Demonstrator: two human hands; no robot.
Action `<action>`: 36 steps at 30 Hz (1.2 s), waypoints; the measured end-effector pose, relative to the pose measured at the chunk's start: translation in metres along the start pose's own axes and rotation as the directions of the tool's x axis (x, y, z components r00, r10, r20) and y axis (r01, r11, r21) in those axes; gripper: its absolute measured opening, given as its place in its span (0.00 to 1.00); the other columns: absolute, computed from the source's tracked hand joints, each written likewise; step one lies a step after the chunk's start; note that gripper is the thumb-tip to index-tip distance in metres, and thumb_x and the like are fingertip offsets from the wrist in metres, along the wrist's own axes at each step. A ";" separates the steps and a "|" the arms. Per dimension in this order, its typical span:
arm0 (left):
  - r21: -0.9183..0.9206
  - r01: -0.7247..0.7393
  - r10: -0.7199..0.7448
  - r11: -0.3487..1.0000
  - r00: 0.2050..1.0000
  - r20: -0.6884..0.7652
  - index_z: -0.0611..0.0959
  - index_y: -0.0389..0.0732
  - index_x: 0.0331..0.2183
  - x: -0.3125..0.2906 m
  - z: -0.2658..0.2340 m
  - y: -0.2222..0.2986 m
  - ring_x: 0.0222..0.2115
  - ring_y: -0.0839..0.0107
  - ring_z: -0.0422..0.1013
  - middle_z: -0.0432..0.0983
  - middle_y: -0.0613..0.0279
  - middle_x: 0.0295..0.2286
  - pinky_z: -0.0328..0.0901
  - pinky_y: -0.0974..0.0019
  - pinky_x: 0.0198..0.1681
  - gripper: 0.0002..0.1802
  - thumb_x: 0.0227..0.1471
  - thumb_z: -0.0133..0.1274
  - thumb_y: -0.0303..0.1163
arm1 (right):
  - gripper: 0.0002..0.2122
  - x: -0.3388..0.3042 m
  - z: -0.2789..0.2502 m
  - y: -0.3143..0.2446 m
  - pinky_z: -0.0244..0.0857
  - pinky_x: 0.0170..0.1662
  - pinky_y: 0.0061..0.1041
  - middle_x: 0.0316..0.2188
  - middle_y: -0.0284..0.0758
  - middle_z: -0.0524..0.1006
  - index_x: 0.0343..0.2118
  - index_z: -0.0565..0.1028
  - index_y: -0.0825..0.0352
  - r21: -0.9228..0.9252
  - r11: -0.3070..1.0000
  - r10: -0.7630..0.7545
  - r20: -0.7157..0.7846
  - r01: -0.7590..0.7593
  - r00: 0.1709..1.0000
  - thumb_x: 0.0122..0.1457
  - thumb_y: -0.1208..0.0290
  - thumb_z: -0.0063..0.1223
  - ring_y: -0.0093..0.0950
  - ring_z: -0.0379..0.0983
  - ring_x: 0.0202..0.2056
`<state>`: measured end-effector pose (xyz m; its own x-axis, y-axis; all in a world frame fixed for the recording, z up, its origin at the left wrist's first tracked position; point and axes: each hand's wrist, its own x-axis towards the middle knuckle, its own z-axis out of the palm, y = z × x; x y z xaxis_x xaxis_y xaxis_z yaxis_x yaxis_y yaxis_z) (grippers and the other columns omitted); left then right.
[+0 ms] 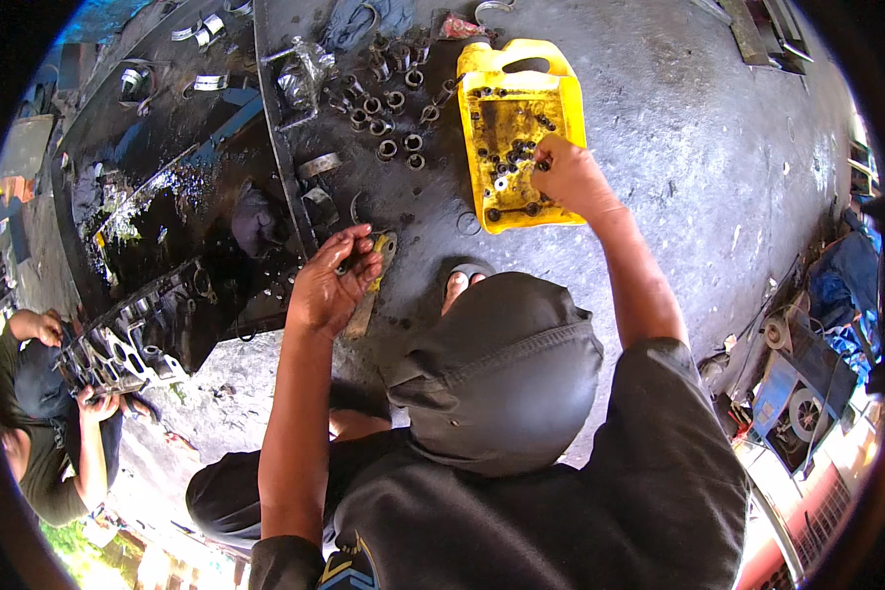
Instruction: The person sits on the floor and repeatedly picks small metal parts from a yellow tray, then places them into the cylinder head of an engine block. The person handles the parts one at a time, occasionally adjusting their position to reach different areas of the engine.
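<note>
On a grey workshop floor, seen from above, a crouching person in a dark cap works with two bare hands over small metal parts. Ahead and to the right lies a yellow tray, shaped like a jug cut open along one side and stained with dark oil. Inside it are many small parts, mostly dark, with one white ring among them and a dark rod near the close end.

The right hand reaches over the tray's right edge. Its grip is narrow, the fingertips drawn together on what looks like one of the small parts. The left hand is raised, palm up, beside a yellow tool; its fingers curl loosely. Something dark shows between them, but I cannot tell whether it is gripped.

Left of the tray, a cluster of metal sleeves stands on the floor near a clear bag. At far left, another person's hand touches an engine block.

The step in hand appears to be picking small parts from the tray. The next move seems to call for a firm pinch and a straight lift, as oil may make them slip.
</note>
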<state>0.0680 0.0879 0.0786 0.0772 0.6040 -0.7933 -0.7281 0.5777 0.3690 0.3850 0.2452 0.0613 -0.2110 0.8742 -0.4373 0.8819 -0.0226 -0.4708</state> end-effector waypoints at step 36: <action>-0.122 0.001 0.001 0.993 1.000 0.014 0.76 0.32 0.37 0.011 -0.001 -0.014 0.33 0.61 0.73 0.74 0.55 0.32 0.70 0.62 0.39 0.13 0.57 0.46 0.33 | 0.08 0.000 0.099 0.003 0.70 0.40 0.37 0.29 0.47 0.78 0.32 0.77 0.65 -0.088 0.995 0.039 -0.149 -0.053 0.988 0.50 0.72 0.49 0.43 0.76 0.34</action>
<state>0.0784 0.0858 0.0641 0.0862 0.6122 -0.7860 -0.8058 0.5068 0.3064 0.3456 0.1972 -0.0160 -0.1113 0.9351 -0.3364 0.9253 -0.0260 -0.3783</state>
